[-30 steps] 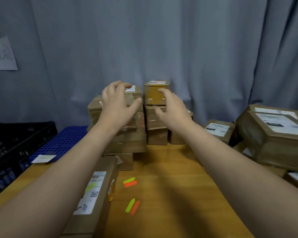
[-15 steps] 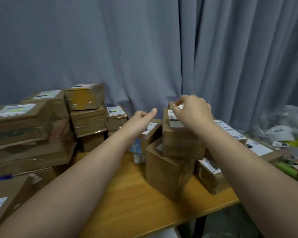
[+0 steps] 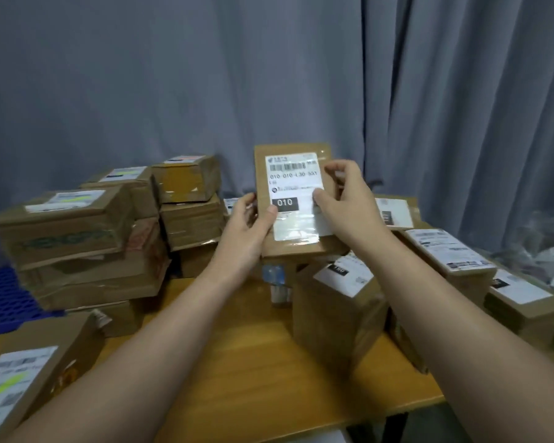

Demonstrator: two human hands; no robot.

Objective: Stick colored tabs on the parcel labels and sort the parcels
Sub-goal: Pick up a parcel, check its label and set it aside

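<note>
A brown cardboard parcel (image 3: 288,247) is held up above the table, tilted so that its white label (image 3: 293,187) with a barcode and a black "010" block faces me. My left hand (image 3: 248,223) grips its left edge, thumb on the label's lower left. My right hand (image 3: 344,203) grips its right edge, fingers over the label's right side. No colored tab shows on this label. At the left, stacked parcels (image 3: 74,238) carry labels with green or orange tabs.
The wooden table (image 3: 256,372) ends at a front edge at the lower right. A tall box (image 3: 333,318) stands just under the held parcel. More labelled parcels (image 3: 451,260) lie at the right. A blue crate (image 3: 4,298) sits far left, a grey curtain behind.
My view swung right from the sorted stack. My right hand took a parcel off the right pile, both hands lifted it and tilted its label toward me.
</note>
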